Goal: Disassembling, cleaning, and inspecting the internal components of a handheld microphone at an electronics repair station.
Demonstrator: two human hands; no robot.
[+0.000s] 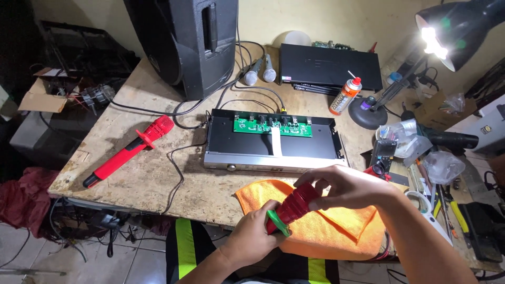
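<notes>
**Red mic head held in both hands over the orange cloth**

Closest to the camera, the left hand is wrapped around the lower end of a red microphone part, fingers curled tight by the green ring at its base. The right hand comes in from the other side, fingertips pinched narrow around the upper end. Looks to me like an opposing grip: one hand steadies the bottom while the other works the top. The piece sits just above the near table edge, over the orange cloth, which I'd guess is there as a soft pad to catch small bits.

Its long axis runs diagonally, green-ringed end down toward the person's left and body, the other end pointing up and away to the right.

Just past that lies an opened silver-fronted receiver chassis with the lid off and a green circuit board exposed at the back. To its left lies a second red microphone, whole, diagonal on the table.

Farther back: two grey mics, a black speaker cabinet, a flat black unit, a spray can with an orange cap, and a lit desk lamp at far right.
</notes>
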